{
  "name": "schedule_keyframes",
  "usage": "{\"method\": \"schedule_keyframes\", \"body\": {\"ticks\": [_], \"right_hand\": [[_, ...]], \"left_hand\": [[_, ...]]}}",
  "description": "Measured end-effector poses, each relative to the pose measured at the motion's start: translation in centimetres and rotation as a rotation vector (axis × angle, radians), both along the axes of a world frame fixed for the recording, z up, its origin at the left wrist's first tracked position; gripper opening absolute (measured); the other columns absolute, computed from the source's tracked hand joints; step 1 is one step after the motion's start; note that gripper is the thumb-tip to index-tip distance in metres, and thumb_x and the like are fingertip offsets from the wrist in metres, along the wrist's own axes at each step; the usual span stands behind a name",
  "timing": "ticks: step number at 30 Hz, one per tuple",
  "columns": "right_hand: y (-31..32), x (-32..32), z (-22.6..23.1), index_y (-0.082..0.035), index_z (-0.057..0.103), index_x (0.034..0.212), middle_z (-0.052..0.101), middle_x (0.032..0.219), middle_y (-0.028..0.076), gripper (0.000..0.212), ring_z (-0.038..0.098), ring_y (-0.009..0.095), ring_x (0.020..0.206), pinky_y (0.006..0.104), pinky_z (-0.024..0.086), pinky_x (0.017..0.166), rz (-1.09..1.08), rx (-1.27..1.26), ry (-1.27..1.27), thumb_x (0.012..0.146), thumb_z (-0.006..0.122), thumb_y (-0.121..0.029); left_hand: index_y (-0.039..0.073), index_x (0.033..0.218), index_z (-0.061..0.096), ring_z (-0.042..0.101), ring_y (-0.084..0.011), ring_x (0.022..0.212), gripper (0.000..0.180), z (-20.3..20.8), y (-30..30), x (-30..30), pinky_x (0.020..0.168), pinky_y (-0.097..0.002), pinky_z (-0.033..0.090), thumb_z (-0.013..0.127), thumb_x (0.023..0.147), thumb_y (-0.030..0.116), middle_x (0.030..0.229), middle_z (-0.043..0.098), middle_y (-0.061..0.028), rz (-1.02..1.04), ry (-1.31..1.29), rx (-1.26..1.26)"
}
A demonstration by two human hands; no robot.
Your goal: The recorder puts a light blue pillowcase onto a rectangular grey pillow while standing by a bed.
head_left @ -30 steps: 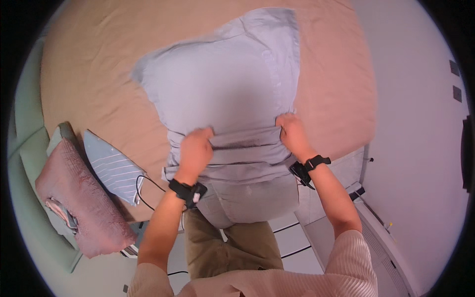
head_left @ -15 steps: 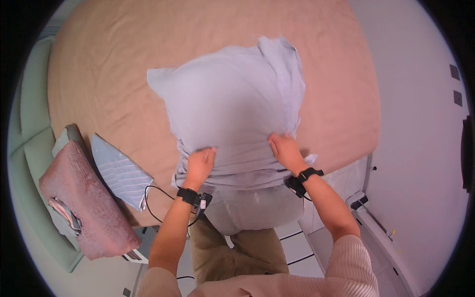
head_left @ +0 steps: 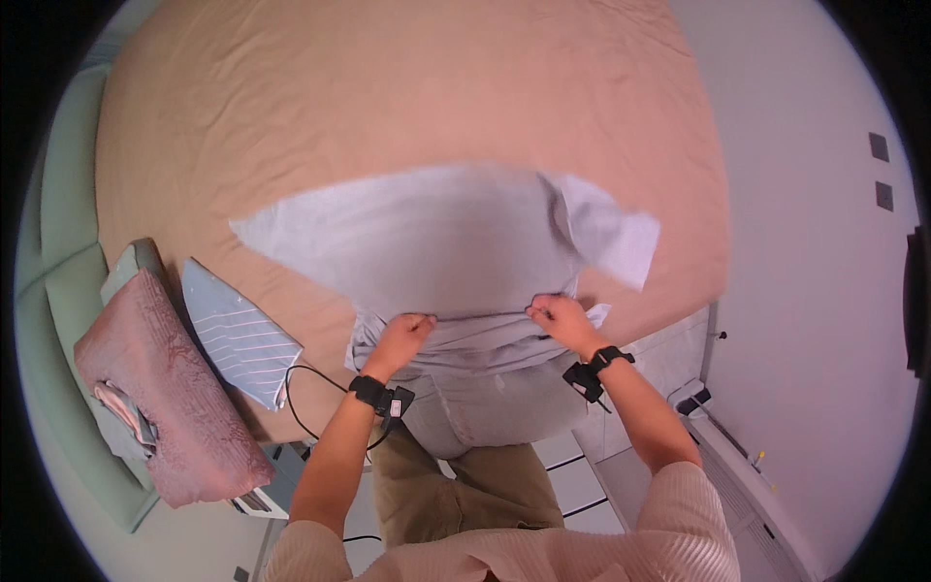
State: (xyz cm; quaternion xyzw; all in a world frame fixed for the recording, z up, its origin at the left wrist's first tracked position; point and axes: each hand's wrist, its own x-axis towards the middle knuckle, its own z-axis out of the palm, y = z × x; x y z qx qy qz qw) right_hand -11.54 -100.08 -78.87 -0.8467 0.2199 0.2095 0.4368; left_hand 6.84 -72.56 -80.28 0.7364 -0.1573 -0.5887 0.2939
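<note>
Head camera: Just in front of the wearer's khaki trousers (head_left: 412, 495), at the near edge of the bed (head_left: 388, 87), sits a grey pillow (head_left: 519, 412), with a pale grey pillowcase (head_left: 427, 242) gathered in folds across its far part. On the left wrist, a black strapped device (head_left: 396, 401) carries a small pale label, too tiny to read. The left hand (head_left: 402, 339) has its grip drawn in on a fold, fingers curled, with no gap showing; the right hand (head_left: 565, 323) pinches the opposite side between thumb and fingers.

The pillowcase looks light, limp and soft, perhaps slightly slippery, and hardly fragile; the pillow looks plump and yielding. The thick gathered band seems the surest hold, taken at both sides. Beyond the hands the pillowcase fans out over the bed, its left corner pointed, its right corner turned over and blurred. To the left, a pink cushion (head_left: 179, 407) and a striped blue cloth (head_left: 242, 339) lie near the green headboard (head_left: 73, 175). No brand or legible writing appears on any fabric.
</note>
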Motion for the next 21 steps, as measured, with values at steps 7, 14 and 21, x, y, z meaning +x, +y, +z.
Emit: {"method": "schedule_keyframes", "body": {"ticks": [7,14,21], "right_hand": [[-5.2,-0.2,-3.0,-0.003,0.045,0.131,0.054,0.124,0.014,0.054,0.051,0.024,0.117,0.0354,0.042,0.097,-0.462,-0.171,-0.264,0.086,0.067,-0.025],[-6.4,-2.4,-6.9,-0.003,0.04,0.138,0.053,0.129,0.009,0.06,0.048,0.018,0.119,0.0329,0.038,0.102,-0.678,0.854,0.493,0.089,0.065,-0.025],[-1.9,7.0,22.1,-0.003,0.053,0.116,0.066,0.088,0.008,0.036,0.062,0.02,0.073,0.0334,0.05,0.067,-0.24,0.453,0.146,0.088,0.066,-0.021]], "left_hand": [[0.003,0.132,0.042,0.047,-0.0304,0.118,0.058,-1.5,3.2,0.9,0.099,-0.0379,0.037,0.068,0.082,0.013,0.128,0.049,-0.0179,0.206,-0.764,-0.127],[0.0,0.142,0.03,0.046,-0.0249,0.121,0.071,-8.9,6.5,-3.6,0.102,-0.0334,0.036,0.064,0.08,0.009,0.135,0.046,-0.0155,0.662,-0.035,-0.132],[0.0,0.136,0.038,0.053,-0.024,0.111,0.056,2.1,1.1,-0.4,0.096,-0.0326,0.042,0.056,0.087,0.019,0.126,0.054,-0.0115,0.672,0.059,-0.26]]}}
